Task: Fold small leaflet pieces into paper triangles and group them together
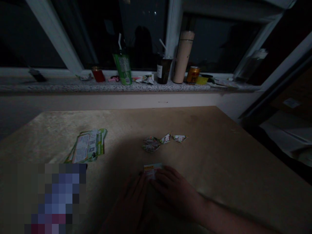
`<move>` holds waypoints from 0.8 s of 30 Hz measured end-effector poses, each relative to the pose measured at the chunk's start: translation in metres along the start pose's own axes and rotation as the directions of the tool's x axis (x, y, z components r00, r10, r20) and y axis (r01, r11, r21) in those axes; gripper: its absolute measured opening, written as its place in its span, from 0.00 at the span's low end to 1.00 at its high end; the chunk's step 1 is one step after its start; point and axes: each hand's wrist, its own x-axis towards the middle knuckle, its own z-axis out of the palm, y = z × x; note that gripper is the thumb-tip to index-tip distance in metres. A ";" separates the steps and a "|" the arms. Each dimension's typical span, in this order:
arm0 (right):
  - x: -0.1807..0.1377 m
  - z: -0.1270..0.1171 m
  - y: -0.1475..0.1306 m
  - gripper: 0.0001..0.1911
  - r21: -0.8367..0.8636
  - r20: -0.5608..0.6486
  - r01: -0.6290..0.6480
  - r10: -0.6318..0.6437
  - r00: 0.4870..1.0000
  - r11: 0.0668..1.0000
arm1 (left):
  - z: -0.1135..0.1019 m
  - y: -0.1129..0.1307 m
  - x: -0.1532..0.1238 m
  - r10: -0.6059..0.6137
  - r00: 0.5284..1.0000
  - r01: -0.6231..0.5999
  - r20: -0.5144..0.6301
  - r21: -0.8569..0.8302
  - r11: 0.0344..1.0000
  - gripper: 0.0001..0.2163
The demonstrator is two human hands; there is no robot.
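Note:
A small printed paper sheet (152, 167), partly covered, lies on the table between my hands. My left hand (133, 196) rests at its left edge, fingers stretched out and lying on the table. Over its right side, my right hand (174, 188) lies with extended fingers pressing down on it. Just beyond are several folded paper pieces: a cluster (151, 144) and two small triangles, one upright-looking (166, 138) and one flatter (180, 138). Dim light hides the detail of my fingertips.
A stack of green-and-white leaflets (89, 146) lies on the left of the table (214, 156). Below it is a blurred-out patch (58, 195). Along the windowsill (141, 87) stand a green cup (123, 68), a dark cup (164, 70), a tall flask (183, 58) and an orange can (193, 75).

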 end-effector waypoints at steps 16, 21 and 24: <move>-0.002 -0.010 0.001 0.25 0.006 0.047 -0.021 0.021 0.999 1.000 | 0.005 0.001 -0.002 -0.047 0.998 0.046 -0.030 -0.003 0.999 0.30; -0.003 -0.007 0.002 0.21 0.011 0.015 -0.046 0.046 0.999 0.999 | 0.010 -0.005 -0.012 -0.031 0.999 0.033 0.037 -0.038 0.999 0.31; -0.004 0.001 0.002 0.21 0.010 -0.051 -0.060 0.061 0.997 0.998 | 0.009 -0.006 -0.014 -0.031 0.998 0.033 0.050 -0.043 0.999 0.30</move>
